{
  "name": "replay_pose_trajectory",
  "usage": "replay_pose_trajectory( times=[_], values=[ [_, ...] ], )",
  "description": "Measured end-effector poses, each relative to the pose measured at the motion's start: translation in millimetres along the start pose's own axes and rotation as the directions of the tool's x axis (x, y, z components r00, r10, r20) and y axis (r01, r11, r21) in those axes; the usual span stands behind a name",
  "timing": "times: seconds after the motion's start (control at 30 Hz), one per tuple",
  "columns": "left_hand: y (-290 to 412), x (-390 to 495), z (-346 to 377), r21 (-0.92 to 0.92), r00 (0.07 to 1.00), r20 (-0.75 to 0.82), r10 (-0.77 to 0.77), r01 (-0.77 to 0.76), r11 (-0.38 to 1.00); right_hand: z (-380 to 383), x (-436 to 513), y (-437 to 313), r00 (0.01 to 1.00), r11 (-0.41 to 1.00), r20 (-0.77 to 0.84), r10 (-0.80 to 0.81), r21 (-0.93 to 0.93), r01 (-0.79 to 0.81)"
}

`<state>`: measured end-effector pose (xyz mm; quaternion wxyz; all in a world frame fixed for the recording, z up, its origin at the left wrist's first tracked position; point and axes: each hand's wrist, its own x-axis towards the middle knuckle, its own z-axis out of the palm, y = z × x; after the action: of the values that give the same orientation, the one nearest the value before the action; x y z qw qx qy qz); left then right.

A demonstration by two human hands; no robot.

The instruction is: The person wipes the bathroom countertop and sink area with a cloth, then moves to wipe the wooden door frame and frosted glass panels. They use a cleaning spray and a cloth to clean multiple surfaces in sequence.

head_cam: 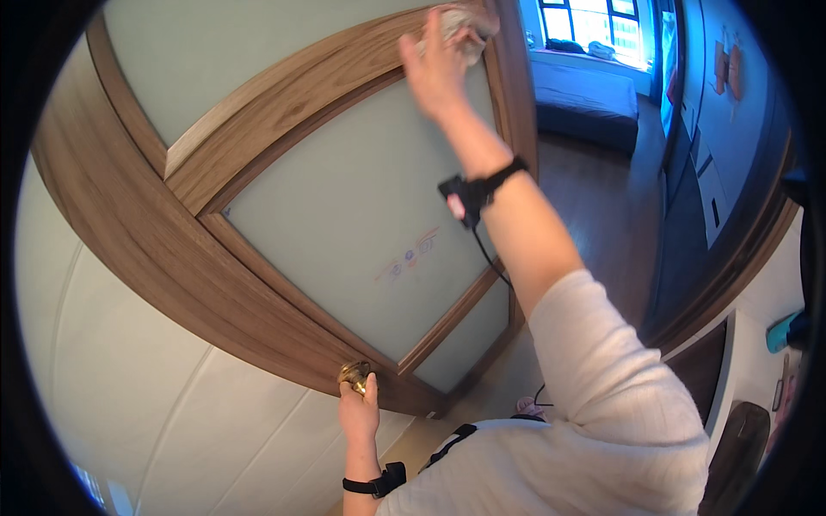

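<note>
A wooden door point(277, 103) with frosted glass panels point(348, 180) stands before me. My left hand point(360, 406) is closed around its brass door knob point(355, 374), near the lower middle of the view. My right hand point(442, 71) reaches up to the door's upper rail and presses a crumpled pale cloth point(471, 39) against the wood by the corner of the frame. The fingers are slightly blurred and partly spread over the cloth. Faint red and blue drawn marks point(410, 255) show on the middle glass panel.
Pale wall panels point(161, 387) run along the left. Beyond the doorway on the right are a bed point(584, 97), a bright window point(590, 29) and white cabinets point(716, 155). A wooden door frame point(729, 303) curves down the right side. A black cable hangs from my right wrist strap.
</note>
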<state>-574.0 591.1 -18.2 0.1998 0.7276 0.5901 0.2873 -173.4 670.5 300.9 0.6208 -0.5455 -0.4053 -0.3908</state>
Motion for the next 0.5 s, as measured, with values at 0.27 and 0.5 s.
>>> replay_pose_trajectory(
  times=[0.27,0.5],
  values=[
    [1,0,-5,0.045,0.996,0.074,-0.042,0.039,0.998,9,-188,-157,0.697,0.776,0.417,-0.583,0.540,0.326],
    [-5,2,6,-0.048,0.999,-0.028,0.017,-0.018,0.999,4,-97,21,0.956,0.987,0.281,-0.082,-0.111,0.117]
  ],
)
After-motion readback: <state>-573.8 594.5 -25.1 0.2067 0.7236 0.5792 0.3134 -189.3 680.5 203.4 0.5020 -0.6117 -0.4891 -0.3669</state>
